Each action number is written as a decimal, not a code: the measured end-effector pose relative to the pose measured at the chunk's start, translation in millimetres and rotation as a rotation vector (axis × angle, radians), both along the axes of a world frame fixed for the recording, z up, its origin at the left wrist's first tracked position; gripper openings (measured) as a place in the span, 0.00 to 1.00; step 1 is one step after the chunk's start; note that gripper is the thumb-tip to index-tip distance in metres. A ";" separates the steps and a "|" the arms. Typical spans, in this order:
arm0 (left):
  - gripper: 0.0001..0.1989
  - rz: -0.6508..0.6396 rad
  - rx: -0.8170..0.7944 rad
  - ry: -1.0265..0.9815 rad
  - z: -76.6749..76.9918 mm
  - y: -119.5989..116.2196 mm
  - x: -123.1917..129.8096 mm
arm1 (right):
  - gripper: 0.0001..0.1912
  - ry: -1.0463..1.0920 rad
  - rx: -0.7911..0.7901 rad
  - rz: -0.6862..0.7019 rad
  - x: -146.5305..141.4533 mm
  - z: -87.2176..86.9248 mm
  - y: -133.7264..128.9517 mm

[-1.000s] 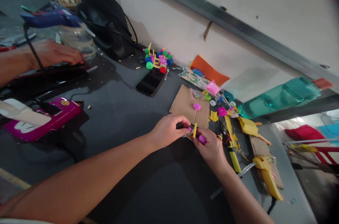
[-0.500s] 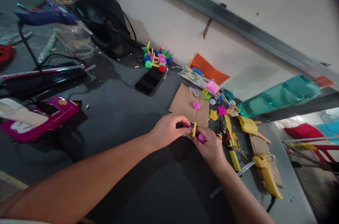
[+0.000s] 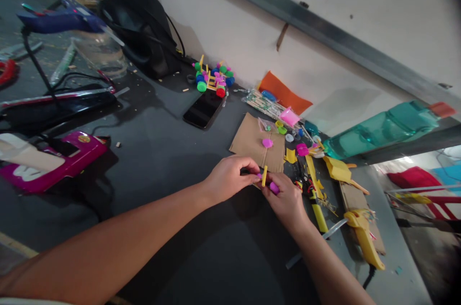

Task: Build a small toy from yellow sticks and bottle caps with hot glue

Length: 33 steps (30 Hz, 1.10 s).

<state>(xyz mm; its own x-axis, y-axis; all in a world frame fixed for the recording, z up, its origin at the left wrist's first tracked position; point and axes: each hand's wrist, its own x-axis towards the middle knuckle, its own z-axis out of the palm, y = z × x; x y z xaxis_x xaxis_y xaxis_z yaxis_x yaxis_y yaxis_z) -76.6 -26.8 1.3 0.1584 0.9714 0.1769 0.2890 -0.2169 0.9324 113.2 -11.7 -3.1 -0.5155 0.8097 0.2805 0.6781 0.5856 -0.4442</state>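
Observation:
My left hand (image 3: 232, 177) pinches a small purple piece (image 3: 259, 176) between thumb and fingertips. Close beside it, my right hand (image 3: 286, 199) is closed around a small assembly with a purple piece (image 3: 274, 188) at its side. A short yellow stick (image 3: 264, 176) stands up between the two hands, part of what they hold. The lower part of this assembly is hidden by my fingers. Just beyond my hands lies a brown cardboard square (image 3: 248, 139) with a pink round piece (image 3: 267, 143) on it.
A phone (image 3: 203, 109) and colourful small models (image 3: 215, 79) are farther back. Yellow-handled cutter (image 3: 319, 216), yellow glue gun (image 3: 365, 242) and teal bottle (image 3: 378, 129) are at the right. At the left are a magenta device (image 3: 77, 153), a blue glue gun (image 3: 63, 19) and a black bag (image 3: 140, 31).

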 end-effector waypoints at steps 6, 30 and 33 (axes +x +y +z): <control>0.04 0.000 -0.006 -0.004 -0.2 -0.7 0.6 | 0.03 0.024 -0.016 -0.008 0.3 -3.5 -0.9; 0.09 -0.066 0.104 0.102 -1.3 2.7 -7.5 | 0.03 0.012 0.005 0.007 -0.1 -3.4 -0.9; 0.09 -0.077 0.134 0.173 -1.4 5.4 -10.8 | 0.03 0.015 0.006 0.003 0.2 -4.1 -1.0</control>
